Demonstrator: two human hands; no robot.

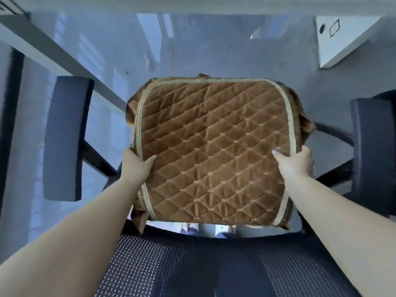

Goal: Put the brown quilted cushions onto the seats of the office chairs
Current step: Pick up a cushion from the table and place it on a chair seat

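Black mesh fills the bottom of my view: the backrest (192,264) of the office chair I am leaning over, with its two dark armrests, one on my left (66,138) and one on my right (372,155), standing out over a pale glossy floor (128,50). I judge the job for this chair about midway, since the brown quilted cushion (212,151) is carried over the seat area between the armrests but I cannot tell whether it touches the seat, which it hides entirely; floor shows through a gap between its near edge and the backrest top. Setting it down and squaring it remains, and no other chairs or cushions are in view, so I cannot say how many are left. The cushion is a rounded square of plush brown fabric stitched in a diamond pattern, edged with a pale woven trim, with loose brown flaps hanging off its sides. My left hand (137,166) grips its left edge, thumb on top, and my right hand (295,163) clamps the right edge likewise.
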